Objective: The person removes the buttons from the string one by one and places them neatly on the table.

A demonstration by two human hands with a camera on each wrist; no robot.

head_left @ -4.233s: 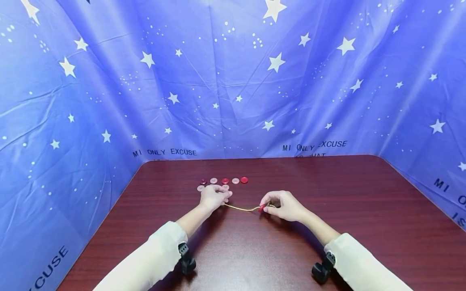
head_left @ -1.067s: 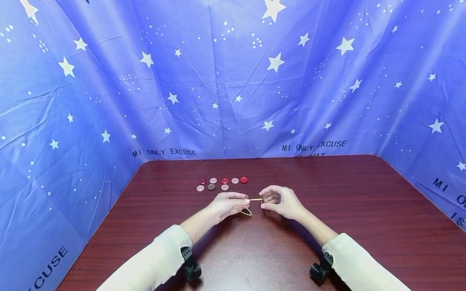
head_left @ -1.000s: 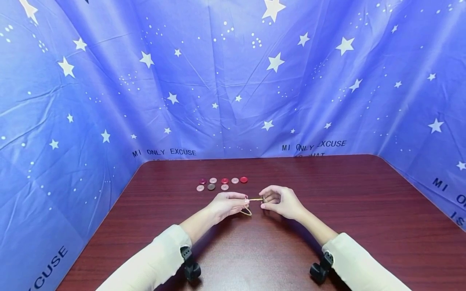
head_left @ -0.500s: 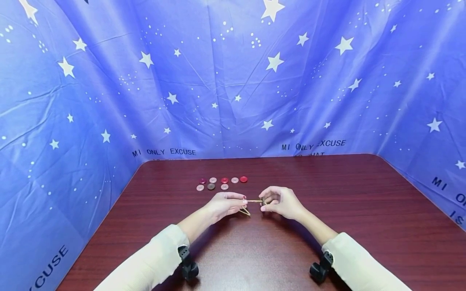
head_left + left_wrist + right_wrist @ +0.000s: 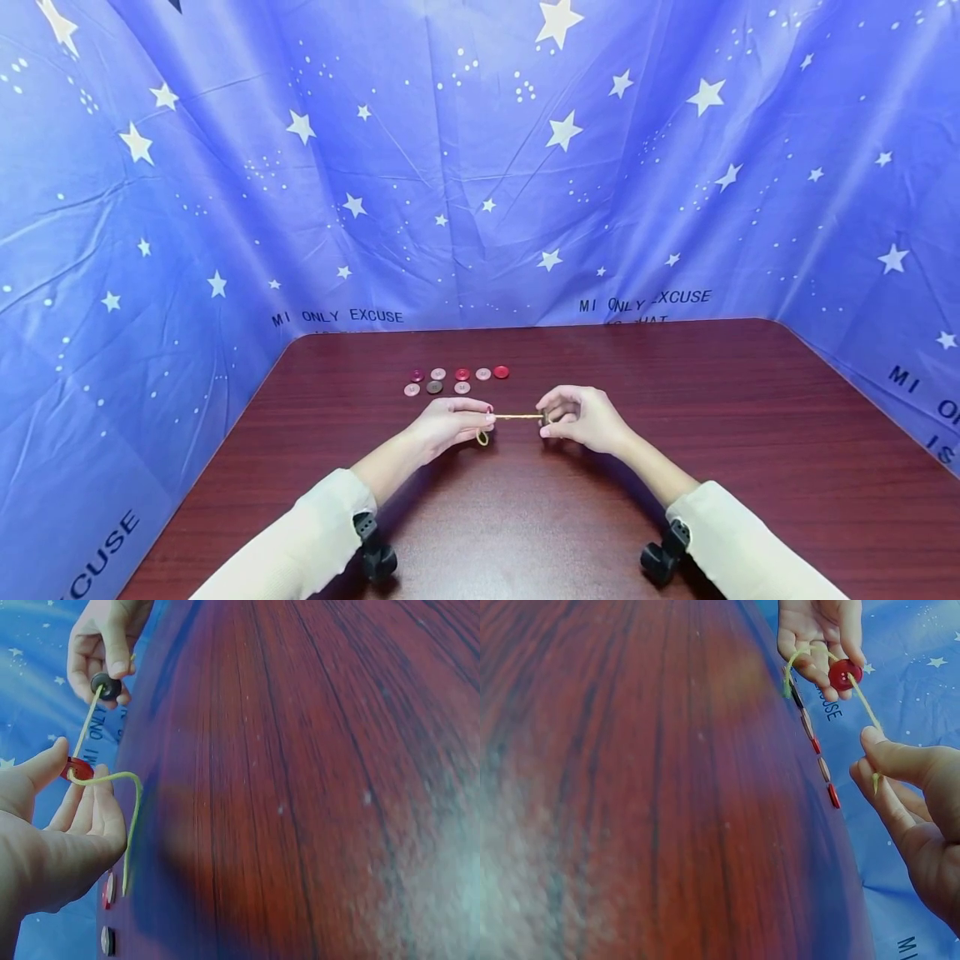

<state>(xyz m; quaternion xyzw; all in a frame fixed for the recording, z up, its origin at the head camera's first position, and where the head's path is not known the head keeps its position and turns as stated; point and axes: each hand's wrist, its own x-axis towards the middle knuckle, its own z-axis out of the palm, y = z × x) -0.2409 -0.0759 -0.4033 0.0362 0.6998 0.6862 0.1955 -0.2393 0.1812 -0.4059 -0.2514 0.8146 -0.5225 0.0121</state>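
My left hand (image 5: 446,425) pinches a red button (image 5: 844,675) between thumb and fingers. A yellow cord (image 5: 517,417) runs through that button, and its loose end hangs down in the left wrist view. Opposite, my right hand (image 5: 585,417) grips a dark button (image 5: 106,686) with the cord passing into its middle; a short knotted cord end shows by the fingers in the right wrist view. Between the two buttons the cord is stretched straight. Both hands are held over the table, a little nearer than the laid-out buttons.
Two rows of loose buttons lie behind my left hand, among them a purple button (image 5: 417,376), a bright red button (image 5: 501,372) and a dark brown button (image 5: 434,387). The reddish-brown table (image 5: 480,517) ends at a blue star-printed curtain (image 5: 480,167).
The red button has passed from my right hand to my left, and my right hand now holds a dark button. Lately my left hand has drawn leftward, lengthening the cord between them.
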